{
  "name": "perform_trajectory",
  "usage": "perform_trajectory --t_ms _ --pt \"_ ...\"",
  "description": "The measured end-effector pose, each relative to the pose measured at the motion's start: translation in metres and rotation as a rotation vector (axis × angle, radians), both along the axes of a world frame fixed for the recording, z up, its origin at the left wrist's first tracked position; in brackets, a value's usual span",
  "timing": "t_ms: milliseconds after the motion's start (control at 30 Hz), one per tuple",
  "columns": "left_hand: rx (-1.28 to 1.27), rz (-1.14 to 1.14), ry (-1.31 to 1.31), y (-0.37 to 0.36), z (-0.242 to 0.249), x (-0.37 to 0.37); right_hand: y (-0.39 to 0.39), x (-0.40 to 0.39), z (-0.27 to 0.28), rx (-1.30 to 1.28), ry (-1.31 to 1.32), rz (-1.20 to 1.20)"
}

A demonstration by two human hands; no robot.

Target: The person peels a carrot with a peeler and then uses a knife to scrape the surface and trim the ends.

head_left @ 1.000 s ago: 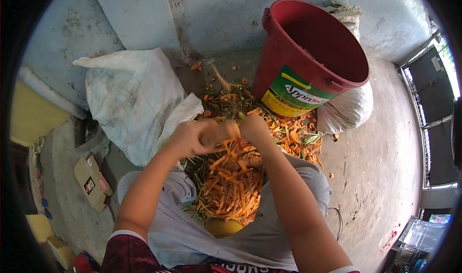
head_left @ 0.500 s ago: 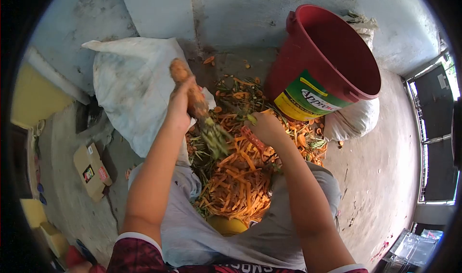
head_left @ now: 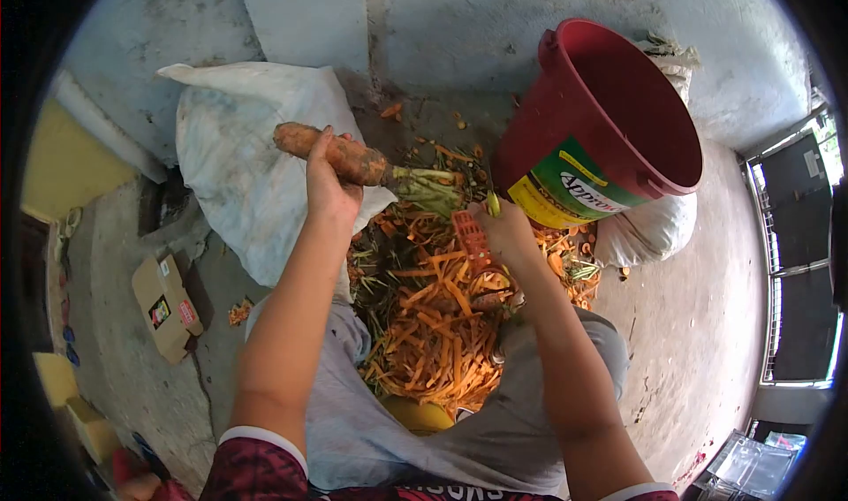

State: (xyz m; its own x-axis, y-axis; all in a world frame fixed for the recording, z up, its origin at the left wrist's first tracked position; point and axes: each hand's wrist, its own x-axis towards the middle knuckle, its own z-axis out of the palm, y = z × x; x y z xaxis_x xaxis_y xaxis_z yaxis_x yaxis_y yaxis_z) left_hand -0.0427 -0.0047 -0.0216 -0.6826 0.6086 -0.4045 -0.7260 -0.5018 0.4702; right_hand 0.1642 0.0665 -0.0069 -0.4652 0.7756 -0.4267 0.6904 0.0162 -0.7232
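Observation:
A large carrot with soil on its skin lies nearly level in my left hand, its cut green stalks pointing right. My right hand is closed around a knife with a yellow-green handle; its thin dark blade stands upright near the stalk ends. A red slotted tool also shows at the right hand's fingers; how it is held is unclear. Below both hands lies a heap of orange peelings mixed with green stalk scraps.
A white sack lies at the left. At the upper right stands a tilted dark red bucket, with another white sack behind it. A cardboard box is on the floor at the left. A yellow object sits below the peelings.
The carrot has turned from steeply slanted to nearly level, and its stalks have swung up and right toward my right hand. The knife blade now shows upright beside the stalk ends.

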Motion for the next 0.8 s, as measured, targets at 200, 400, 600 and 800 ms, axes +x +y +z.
perform_trajectory --t_ms 200,400,600,800 --pt "-0.008 0.053 -0.014 0.014 -0.004 0.013 -0.043 -0.021 -0.025 -0.089 0.281 -0.022" --pt "0.071 -0.089 -0.072 0.017 0.014 0.041 -0.042 -0.039 -0.01 -0.042 0.228 -0.098" --pt "0.126 -0.112 -0.122 0.021 0.009 0.046 -0.034 -0.047 -0.024 0.05 0.308 -0.138" --pt "0.125 -0.21 0.05 0.018 0.0 0.056 -0.027 -0.048 -0.034 0.054 0.348 -0.188"
